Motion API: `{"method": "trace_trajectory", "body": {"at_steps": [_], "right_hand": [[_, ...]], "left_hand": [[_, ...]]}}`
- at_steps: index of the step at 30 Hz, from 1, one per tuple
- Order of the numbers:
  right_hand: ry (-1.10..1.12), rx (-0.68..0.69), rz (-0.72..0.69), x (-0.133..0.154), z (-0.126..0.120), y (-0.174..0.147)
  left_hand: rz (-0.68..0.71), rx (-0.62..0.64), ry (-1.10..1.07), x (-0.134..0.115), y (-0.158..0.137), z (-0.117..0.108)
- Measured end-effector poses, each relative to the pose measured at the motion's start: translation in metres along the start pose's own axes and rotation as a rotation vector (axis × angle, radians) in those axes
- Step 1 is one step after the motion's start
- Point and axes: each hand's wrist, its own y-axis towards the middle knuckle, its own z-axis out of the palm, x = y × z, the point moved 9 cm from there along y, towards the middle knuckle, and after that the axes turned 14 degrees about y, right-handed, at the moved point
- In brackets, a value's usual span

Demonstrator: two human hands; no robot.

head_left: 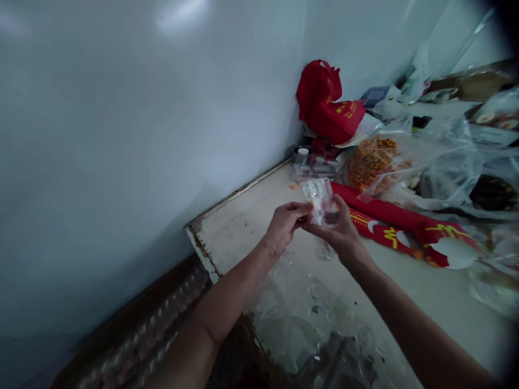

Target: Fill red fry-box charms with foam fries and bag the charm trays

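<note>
Both hands hold a small clear plastic pack [318, 193] above the worn white tabletop. My left hand [287, 220] pinches its left edge between thumb and fingers. The fingers of my right hand [343, 231] curl round its lower right side. Glare and blur hide what the pack contains, if anything. Just beyond it on the table stands a clear plastic box with a white-capped container [302, 155] beside or in it. Right of my right hand lie red paper or cloth strips [377, 213] with yellow marks.
A red bag [324, 105] stands against the pale wall. Clear bags of orange-brown food pieces [375, 162] and dark food [492, 192] crowd the right side. Crumpled clear plastic [300, 313] covers the near table. The chipped table edge [203, 248] drops toward rows of shiny plastic packs [158, 324].
</note>
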Motion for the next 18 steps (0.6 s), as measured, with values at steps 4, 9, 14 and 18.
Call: {"method": "trace_trajectory", "body": {"at_steps": [4, 9, 14, 18], "right_hand": [[0.533, -0.108, 0.173, -0.013, 0.016, 0.016], [0.565, -0.17, 0.318, -0.028, -0.021, 0.021], [0.449, -0.054, 0.438, -0.045, -0.036, -0.001], [0.377, -0.057, 0.419, -0.053, -0.057, -0.008]], "left_hand": [[-0.058, -0.02, 0.2, -0.022, 0.057, -0.05], [-0.222, -0.025, 0.55, -0.053, 0.134, -0.119], [-0.279, -0.084, 0.885, -0.063, 0.187, -0.171], [-0.247, -0.127, 1.113, -0.059, 0.198, -0.195]]}}
